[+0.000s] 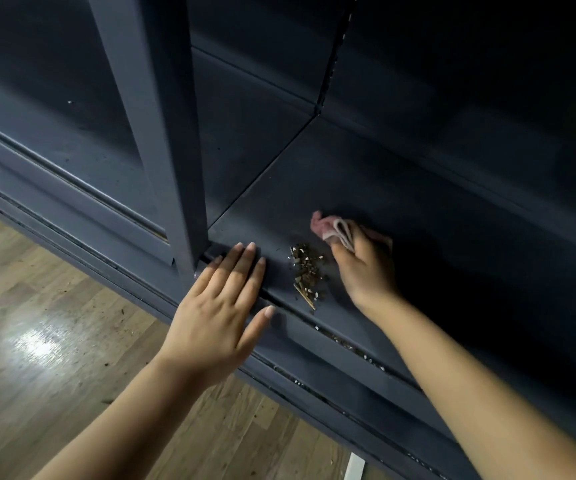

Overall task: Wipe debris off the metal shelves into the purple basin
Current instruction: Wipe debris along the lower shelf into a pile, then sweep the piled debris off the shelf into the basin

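1. The metal shelf (pixel 366 188) is dark blue-grey all over, plain and unpatterned.
2. The cloth (pixel 331 228), on the shelf, is pale pink with whitish folded edges.
3. The debris (pixel 305 271), beside the cloth on the shelf, is brown with white flecks and tan slivers.
4. The floor (pixel 37 323), below the shelf, is light brown wood-plank, speckled dark.

Your dark grey metal shelf (pixel 401 188) carries a small heap of brown and white debris (pixel 305 268) near its front edge, beside a crumpled pink cloth (pixel 328 226).
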A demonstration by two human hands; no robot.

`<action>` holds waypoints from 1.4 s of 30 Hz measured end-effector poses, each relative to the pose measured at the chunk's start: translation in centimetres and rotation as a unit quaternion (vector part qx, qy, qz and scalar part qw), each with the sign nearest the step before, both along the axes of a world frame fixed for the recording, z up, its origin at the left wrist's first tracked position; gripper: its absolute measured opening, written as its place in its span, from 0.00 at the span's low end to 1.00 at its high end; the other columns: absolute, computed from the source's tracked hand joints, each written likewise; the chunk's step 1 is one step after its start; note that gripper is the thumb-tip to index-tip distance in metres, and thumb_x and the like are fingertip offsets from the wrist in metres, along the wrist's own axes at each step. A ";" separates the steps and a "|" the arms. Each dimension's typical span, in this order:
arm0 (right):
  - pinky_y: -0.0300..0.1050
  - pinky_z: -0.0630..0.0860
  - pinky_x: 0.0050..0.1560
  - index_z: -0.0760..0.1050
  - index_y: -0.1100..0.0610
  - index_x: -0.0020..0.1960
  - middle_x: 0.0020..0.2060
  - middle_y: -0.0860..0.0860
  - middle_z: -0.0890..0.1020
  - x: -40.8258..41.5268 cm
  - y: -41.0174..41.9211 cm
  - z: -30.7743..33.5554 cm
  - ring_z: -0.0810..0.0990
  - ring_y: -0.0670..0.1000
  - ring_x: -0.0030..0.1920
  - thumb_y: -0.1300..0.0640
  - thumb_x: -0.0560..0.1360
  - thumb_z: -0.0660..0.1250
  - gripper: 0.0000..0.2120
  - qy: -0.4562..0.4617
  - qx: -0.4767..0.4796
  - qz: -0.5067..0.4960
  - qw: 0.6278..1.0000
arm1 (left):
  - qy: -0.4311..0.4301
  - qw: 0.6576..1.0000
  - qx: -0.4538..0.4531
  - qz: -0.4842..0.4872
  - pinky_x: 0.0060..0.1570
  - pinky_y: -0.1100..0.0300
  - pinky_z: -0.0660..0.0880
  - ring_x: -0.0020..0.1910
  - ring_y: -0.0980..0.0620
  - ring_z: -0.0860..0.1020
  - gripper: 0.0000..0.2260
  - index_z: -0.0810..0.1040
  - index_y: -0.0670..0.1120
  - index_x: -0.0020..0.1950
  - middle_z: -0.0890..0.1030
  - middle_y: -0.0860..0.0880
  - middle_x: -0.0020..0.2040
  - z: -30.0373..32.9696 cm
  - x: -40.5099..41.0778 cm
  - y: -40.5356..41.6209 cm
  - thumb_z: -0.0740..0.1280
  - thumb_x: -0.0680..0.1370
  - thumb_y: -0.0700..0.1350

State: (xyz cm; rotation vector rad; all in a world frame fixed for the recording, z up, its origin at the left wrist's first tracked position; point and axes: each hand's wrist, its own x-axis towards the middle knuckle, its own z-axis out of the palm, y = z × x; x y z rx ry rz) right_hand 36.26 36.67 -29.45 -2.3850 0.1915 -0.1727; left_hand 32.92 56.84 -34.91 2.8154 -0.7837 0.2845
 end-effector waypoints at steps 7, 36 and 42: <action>0.41 0.69 0.50 0.70 0.50 0.65 0.56 0.53 0.78 -2.8 1.7 3.8 0.77 0.55 0.55 0.56 0.81 0.57 0.14 0.120 -0.037 -0.007 0.992 | 0.043 0.998 0.040 -0.002 0.74 0.57 0.41 0.75 0.51 0.49 0.38 0.48 0.43 0.74 0.49 0.46 0.76 3.3 -0.1 -0.2 0.25 0.74 0.65; 0.48 0.69 0.45 0.70 0.54 0.60 0.55 0.51 0.76 -26.4 7.0 36.5 0.73 0.53 0.49 0.59 0.79 0.55 0.11 -0.067 -0.287 -0.152 0.943 | -0.135 0.977 0.021 -0.166 0.74 0.59 0.47 0.76 0.50 0.58 0.21 0.62 0.41 0.75 0.64 0.45 0.75 38.4 -14.0 2.0 0.51 0.84 0.47; 0.48 0.69 0.42 0.69 0.55 0.60 0.50 0.51 0.75 -26.9 5.0 37.5 0.69 0.52 0.45 0.61 0.79 0.54 0.11 -0.055 -0.269 -0.157 0.949 | -0.104 0.990 0.004 -0.097 0.43 0.57 0.69 0.39 0.45 0.69 0.10 0.70 0.46 0.39 0.70 0.50 0.34 40.6 -14.0 -0.1 0.58 0.80 0.38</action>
